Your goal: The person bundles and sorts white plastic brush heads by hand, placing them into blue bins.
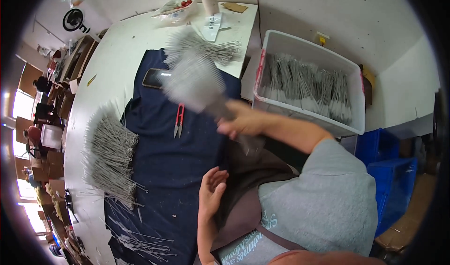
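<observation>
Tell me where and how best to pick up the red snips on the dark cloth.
I'd probably take the snips by their red handles, coming down from above at the end away from the blades: they lie flat on the cloth, with the bare, pointed metal toward the picture's bottom.

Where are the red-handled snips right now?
In the head view, left of centre, the red-handled snips lie on the dark blue cloth, below and slightly right of the phone, left of the right hand.
</observation>
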Available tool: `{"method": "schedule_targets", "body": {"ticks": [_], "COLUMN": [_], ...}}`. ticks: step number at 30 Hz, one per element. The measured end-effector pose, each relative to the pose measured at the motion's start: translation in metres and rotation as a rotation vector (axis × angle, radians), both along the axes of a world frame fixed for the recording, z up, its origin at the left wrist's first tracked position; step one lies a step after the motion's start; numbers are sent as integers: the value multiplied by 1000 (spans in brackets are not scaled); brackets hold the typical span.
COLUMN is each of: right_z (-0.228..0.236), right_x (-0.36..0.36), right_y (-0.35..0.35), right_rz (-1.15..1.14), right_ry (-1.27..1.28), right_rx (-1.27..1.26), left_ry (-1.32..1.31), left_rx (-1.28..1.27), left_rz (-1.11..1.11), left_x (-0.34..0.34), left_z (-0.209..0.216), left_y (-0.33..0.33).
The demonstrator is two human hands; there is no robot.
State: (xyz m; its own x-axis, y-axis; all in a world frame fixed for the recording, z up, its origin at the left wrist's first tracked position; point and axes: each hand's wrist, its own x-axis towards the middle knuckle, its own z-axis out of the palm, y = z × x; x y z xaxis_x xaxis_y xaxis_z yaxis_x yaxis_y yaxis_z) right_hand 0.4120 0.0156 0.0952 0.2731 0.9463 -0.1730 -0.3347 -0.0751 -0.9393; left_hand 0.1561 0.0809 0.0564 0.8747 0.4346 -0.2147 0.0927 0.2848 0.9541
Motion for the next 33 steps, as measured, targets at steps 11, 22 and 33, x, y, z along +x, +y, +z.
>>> {"method": "schedule_targets", "body": {"ticks": [11,22,33], "right_z": [-71,-236,-290], "right_x": [273,336,322], "right_y": [-180,-72,-88], "right_rz": [-105,399,125], "right_ry": [-1987,-2233,-2262], "right_rx": [-897,-49,-605], "left_ry": [104,287,210], "left_rx": [-168,-236,-65], "left_rz": [491,691,827], "left_x": [-40,-37,-66], "left_z": [-10,-6,4], "left_y": [-18,-14,17]}}
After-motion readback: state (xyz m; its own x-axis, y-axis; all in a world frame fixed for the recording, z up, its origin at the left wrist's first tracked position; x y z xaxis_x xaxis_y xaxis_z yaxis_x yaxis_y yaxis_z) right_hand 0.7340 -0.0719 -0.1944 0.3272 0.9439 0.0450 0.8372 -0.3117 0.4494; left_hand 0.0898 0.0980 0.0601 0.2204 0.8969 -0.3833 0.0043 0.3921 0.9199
